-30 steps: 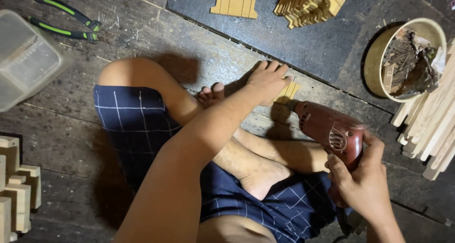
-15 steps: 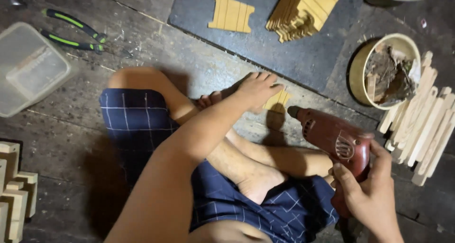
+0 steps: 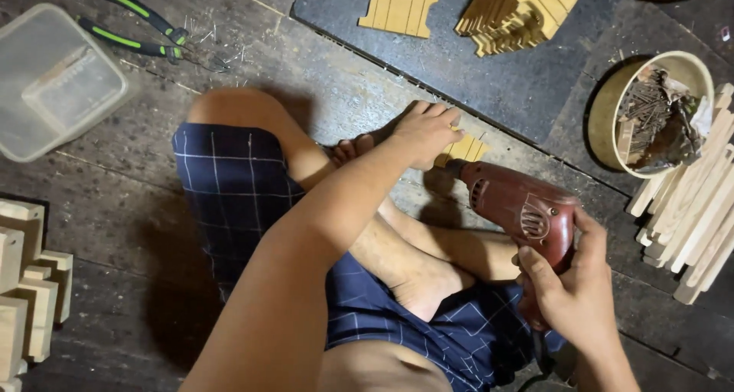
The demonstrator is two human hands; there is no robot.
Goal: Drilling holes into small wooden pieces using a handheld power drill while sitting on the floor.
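Drill (image 3: 520, 212), clenched in my right hand (image 3: 573, 293), has closed on the slat panel (image 3: 462, 147) my left hand (image 3: 424, 132) pins flat.

This is a small woodwork shop on a dark, worn wooden floor (image 3: 115, 208). A red electric drill (image 3: 520, 208) is in use. Pliers with green handles (image 3: 134, 25) lie near the far left corner. Piles of cut wood pieces (image 3: 527, 10), wood sticks (image 3: 696, 208), wood blocks (image 3: 27, 285) and a bowl of nails (image 3: 650, 113) sit around.
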